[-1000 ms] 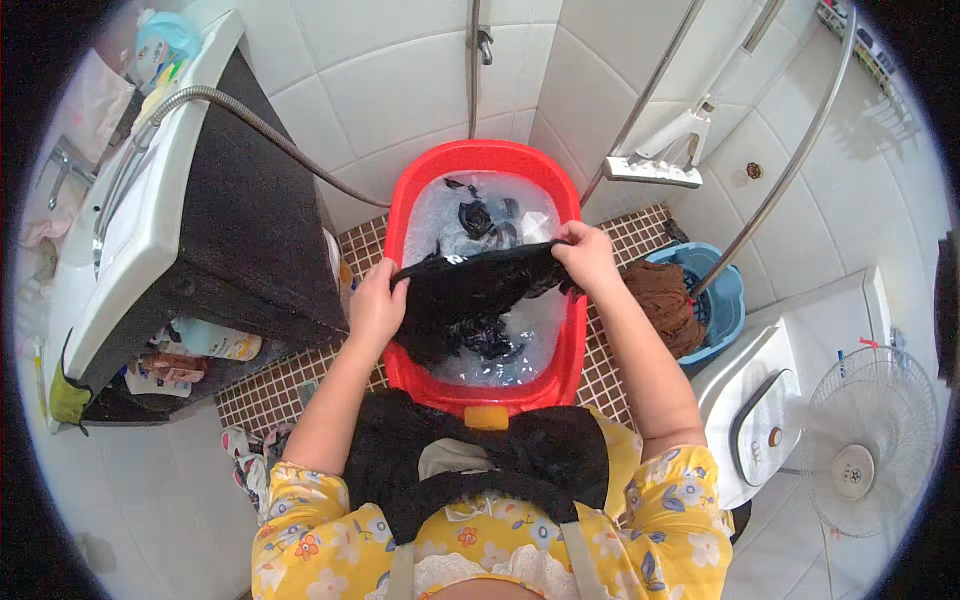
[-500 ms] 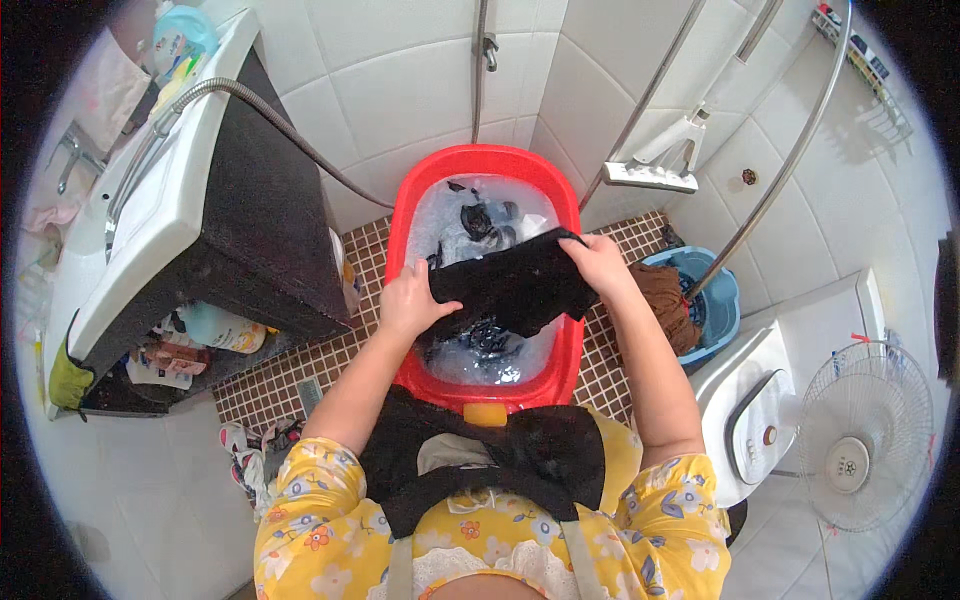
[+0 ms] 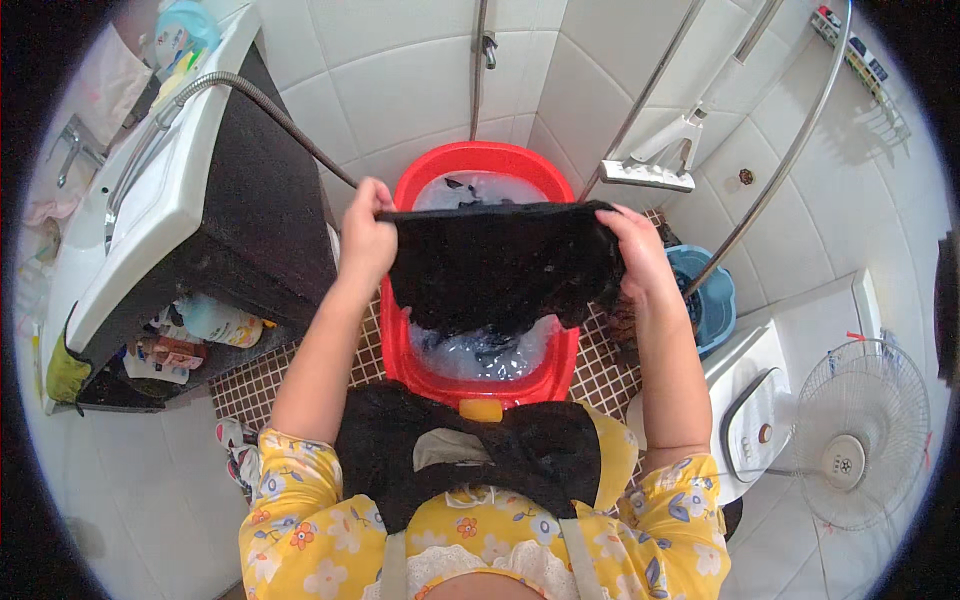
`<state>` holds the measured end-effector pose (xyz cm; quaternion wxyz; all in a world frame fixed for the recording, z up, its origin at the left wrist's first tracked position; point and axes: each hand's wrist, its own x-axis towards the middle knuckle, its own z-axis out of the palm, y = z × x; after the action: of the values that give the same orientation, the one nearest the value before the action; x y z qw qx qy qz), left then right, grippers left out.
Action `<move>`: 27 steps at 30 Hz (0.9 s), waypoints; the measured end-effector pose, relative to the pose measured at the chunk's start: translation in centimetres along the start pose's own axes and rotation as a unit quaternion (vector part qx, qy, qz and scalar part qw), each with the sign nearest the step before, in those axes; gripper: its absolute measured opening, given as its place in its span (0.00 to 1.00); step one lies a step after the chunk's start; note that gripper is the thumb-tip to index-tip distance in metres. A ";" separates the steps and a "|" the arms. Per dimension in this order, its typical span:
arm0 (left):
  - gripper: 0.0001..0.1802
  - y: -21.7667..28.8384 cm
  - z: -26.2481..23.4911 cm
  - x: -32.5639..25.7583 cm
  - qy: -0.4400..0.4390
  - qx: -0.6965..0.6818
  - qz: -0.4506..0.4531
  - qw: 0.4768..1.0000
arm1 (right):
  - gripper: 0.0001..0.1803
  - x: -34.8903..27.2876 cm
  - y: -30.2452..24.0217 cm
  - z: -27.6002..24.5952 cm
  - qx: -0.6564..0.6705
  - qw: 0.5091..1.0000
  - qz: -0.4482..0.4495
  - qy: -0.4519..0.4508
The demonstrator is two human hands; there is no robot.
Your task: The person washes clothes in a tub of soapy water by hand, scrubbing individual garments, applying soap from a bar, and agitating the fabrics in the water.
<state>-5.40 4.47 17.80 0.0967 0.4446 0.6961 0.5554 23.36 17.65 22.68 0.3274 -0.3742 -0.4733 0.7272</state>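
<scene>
The black cloth (image 3: 505,265) is stretched wide over the middle of the red tub (image 3: 482,156), its top edge pulled nearly straight from one side of the tub to the other. The cloth's lower part sags toward the near end of the tub; whether it touches the water is hard to tell.

The left hand (image 3: 369,238), over the tub's left rim, is closed on the cloth's upper left corner with its fingers curled in. The right hand (image 3: 642,252), just beyond the tub's right rim, grips the upper right corner, thumb on the near side; its other fingers are mostly hidden, so how tightly they bend cannot be told.

Cloudy, sudsy water (image 3: 485,360) shows in the tub below the cloth, and small dark pieces (image 3: 459,185) lie at the tub's far end. A yellow piece (image 3: 481,410) sits at the middle of the tub's near rim. Right of the tub stands a blue bucket (image 3: 716,310), partly behind the right forearm. A white-headed mop (image 3: 648,175) leans beyond the tub's far right corner. Left of the tub is a white sink (image 3: 178,215), and a metal hose (image 3: 285,130) runs from it toward the tub.
</scene>
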 end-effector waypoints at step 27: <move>0.32 -22.8 11.0 -19.8 -0.635 0.421 -0.003 0.647 | 0.22 1.2 39.1 -5.2 -0.769 0.585 0.164 -0.199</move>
<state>1.45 -2.11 -12.89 0.3194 0.6791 0.6243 -0.2167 22.47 7.74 -15.53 -0.3096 -0.4039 -0.8398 0.1894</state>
